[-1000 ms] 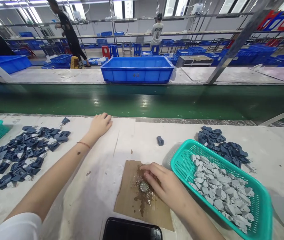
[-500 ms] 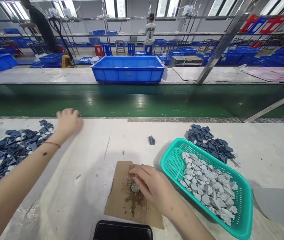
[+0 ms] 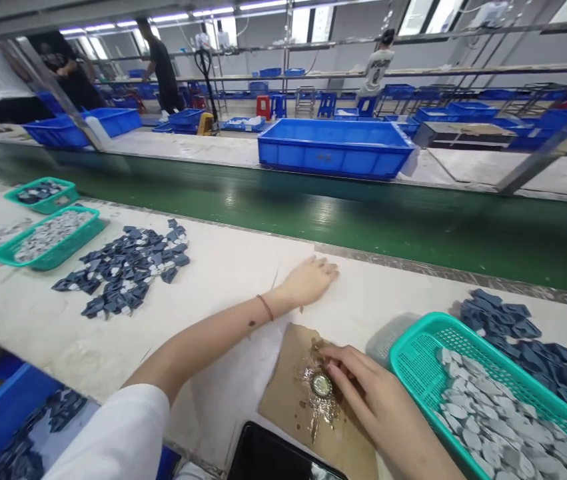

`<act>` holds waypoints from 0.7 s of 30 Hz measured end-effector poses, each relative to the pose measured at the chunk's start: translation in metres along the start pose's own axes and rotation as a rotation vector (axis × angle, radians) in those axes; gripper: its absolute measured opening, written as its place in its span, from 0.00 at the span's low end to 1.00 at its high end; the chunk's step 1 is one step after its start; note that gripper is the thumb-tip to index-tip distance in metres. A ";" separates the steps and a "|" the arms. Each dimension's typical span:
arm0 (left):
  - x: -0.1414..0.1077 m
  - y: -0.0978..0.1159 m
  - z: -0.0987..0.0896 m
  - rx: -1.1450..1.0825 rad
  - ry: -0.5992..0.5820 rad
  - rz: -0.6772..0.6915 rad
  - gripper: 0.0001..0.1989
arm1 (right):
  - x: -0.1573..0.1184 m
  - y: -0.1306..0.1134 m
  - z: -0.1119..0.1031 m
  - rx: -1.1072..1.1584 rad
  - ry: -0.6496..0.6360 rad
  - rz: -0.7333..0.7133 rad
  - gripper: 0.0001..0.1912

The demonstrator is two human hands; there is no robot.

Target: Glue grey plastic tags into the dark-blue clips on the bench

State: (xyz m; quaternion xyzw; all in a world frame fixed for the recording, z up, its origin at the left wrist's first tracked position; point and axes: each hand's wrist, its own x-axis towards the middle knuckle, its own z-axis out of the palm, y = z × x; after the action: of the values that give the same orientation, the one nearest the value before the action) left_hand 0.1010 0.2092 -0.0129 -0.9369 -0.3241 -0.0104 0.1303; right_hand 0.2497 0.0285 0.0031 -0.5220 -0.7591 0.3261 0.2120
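Note:
My left hand [image 3: 313, 279] reaches low over the white table beyond the cardboard; its fingertips point away and what lies under them is hidden. My right hand [image 3: 363, 387] is over the right part of the brown cardboard [image 3: 288, 393], thumb and forefinger close together by a small round metal cap [image 3: 321, 385]; anything between the fingertips is too small to make out. Wet spots surround the cap. Right of that hand stands a green basket [image 3: 416, 373] of light grey pieces [image 3: 493, 407], with dark blue pieces [image 3: 503, 313] behind it.
A dark blue and white pile [image 3: 128, 267] lies left, beside two green baskets [image 3: 53, 257]. A black phone [image 3: 273, 453] is at the near edge. Beyond the green belt [image 3: 263, 207] stands a blue crate [image 3: 333, 157]. People are in the background.
The view has swung left. My left hand has moved right, from beside the dark pile to behind the cardboard, where the single dark blue piece was. My right hand stays by the cap.

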 end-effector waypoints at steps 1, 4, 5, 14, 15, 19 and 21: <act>-0.015 -0.022 0.004 0.011 0.002 -0.072 0.17 | -0.001 0.002 0.000 -0.011 0.003 0.001 0.17; -0.075 -0.092 0.014 0.056 -0.011 -0.336 0.19 | -0.004 0.008 0.001 -0.054 0.008 -0.006 0.17; -0.098 -0.112 0.016 0.073 -0.018 -0.430 0.19 | -0.004 0.011 0.002 -0.067 0.009 -0.009 0.17; -0.230 -0.207 0.019 0.107 -0.042 -0.796 0.20 | -0.002 0.025 -0.001 -0.080 0.012 0.014 0.22; -0.230 -0.211 0.018 0.097 -0.044 -0.787 0.20 | -0.002 0.026 -0.001 -0.073 0.025 0.010 0.22; -0.237 -0.207 0.005 0.048 -0.031 -0.754 0.21 | -0.007 0.034 -0.001 -0.072 0.059 0.001 0.21; -0.252 -0.193 -0.006 0.024 -0.015 -0.750 0.22 | -0.009 0.040 -0.001 -0.091 0.074 0.002 0.20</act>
State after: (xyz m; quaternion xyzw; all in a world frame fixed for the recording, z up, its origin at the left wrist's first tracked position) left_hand -0.2148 0.2011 0.0129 -0.7516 -0.6458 -0.0466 0.1259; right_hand 0.2800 0.0297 -0.0252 -0.5435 -0.7643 0.2720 0.2154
